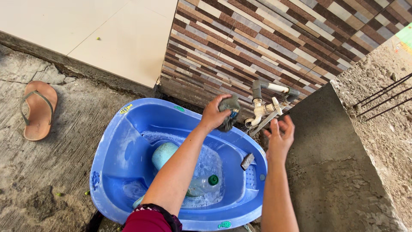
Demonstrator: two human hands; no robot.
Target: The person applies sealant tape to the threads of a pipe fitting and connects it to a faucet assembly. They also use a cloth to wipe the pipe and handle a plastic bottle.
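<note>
Over the blue tub (pixel 124 172), the left hand (pixel 213 115) holds its fingers clamped on a dark, wet scrubbing cloth (pixel 229 112) beside the white tap (pixel 262 110), while the right hand (pixel 280 138), fingers apart, reaches up, apparently for the tap's handle.

Tap (pixel 264 109) crowded — tiled wall (pixel 274 38) behind, concrete slab (pixel 330 163) right; open above tub (pixel 124 141).

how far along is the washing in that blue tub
Done: blue tub holds soapy water, with a clear bottle soaking. In hand: left hand grips a dark cloth at the tap; right hand reaches there. Left: bottle and submerged items.
</note>
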